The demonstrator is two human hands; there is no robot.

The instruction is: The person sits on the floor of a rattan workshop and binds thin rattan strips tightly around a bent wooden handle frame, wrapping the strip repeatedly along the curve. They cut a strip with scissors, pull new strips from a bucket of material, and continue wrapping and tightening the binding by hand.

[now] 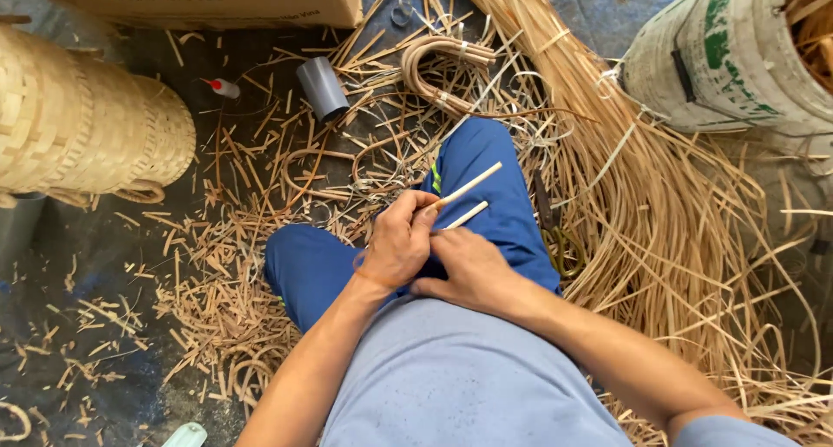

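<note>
A: Both hands meet over the lap. The left hand point(397, 249) pinches the upper rattan stick point(467, 187), fingers closed round its near end.

B: And the right hand point(468, 269)?

A: Clenched on the lower rattan stick point(466, 215), just beneath. Both sticks run parallel, long axes pointing up and right, away from the body, above the blue trouser leg point(486, 165).

B: Around them?

A: Loose rattan strips point(659, 213) lie right; a woven basket point(87, 126) lies well left.
</note>
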